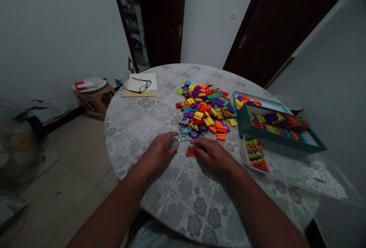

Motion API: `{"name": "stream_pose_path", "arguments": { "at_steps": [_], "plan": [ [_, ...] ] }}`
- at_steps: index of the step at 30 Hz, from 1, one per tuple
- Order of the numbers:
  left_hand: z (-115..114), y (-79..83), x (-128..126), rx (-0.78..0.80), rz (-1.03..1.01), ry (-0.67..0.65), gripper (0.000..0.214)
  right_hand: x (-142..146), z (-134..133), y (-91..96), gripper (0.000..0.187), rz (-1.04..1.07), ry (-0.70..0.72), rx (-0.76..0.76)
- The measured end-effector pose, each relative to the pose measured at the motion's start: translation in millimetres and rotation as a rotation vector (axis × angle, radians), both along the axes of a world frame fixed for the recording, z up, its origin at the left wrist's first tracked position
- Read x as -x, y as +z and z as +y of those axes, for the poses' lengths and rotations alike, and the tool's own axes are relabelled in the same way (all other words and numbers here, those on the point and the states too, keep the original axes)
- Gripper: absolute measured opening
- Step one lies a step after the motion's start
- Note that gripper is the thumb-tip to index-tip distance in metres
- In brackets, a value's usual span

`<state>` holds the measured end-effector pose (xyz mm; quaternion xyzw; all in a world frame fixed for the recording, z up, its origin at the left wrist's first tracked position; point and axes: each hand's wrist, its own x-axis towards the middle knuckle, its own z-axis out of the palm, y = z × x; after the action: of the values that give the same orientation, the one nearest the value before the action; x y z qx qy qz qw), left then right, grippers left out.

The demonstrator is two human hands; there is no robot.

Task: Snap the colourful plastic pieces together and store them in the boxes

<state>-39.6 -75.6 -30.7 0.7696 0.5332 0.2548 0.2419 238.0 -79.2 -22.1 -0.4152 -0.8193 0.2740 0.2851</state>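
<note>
My left hand (pixel 161 148) rests low over the table, its thumb and forefinger curved around a grey building piece (pixel 173 144), partly hidden by the fingers. Just beyond the fingertips lies a grey toothed piece (pixel 184 138). My right hand (pixel 213 152) has its fingers closed on an orange openwork building piece (pixel 191 150), with a bit of blue at its upper edge. Directly past both hands spreads a heap of plastic building pieces (pixel 204 107) in purple, yellow, orange, red, blue and green.
At right, a teal box (pixel 246 120) and its lid (pixel 274 105) hold more pieces. A clear tub (pixel 248 162) of sorted pieces stands nearer. Eyeglasses (pixel 143 87) lie on papers (pixel 133 84) at the far left of the round table (pixel 128 126). A stool (pixel 95 101) stands beyond.
</note>
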Motion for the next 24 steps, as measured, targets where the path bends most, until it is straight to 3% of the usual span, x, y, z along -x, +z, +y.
{"name": "stream_pose_path", "arguments": {
  "at_steps": [4, 9, 11, 18, 24],
  "plan": [
    [0.1, 6.1, -9.5, 0.039, -0.088, 0.030, 0.066, 2.5, 0.3, -0.4, 0.034, 0.021, 0.033, -0.029],
    [5.0, 11.9, -27.7, 0.021, -0.169, -0.124, 0.031, 9.5, 0.7, -5.0, 0.030, 0.067, 0.014, -0.129],
    [5.8, 14.0, -33.4, 0.034, -0.219, -0.153, 0.029, 12.0, 0.3, -5.8, 0.031, 0.084, -0.010, -0.140],
    [5.5, 9.0, -31.2, 0.258, -0.502, -0.118, 0.014, 16.3, -1.7, -5.0, 0.036, 0.133, -0.158, -0.112],
    [3.6, 1.5, -25.9, 0.391, -0.607, -0.207, 0.017, 19.7, -1.7, -7.4, 0.020, 0.135, -0.136, -0.131]
  ]
}}
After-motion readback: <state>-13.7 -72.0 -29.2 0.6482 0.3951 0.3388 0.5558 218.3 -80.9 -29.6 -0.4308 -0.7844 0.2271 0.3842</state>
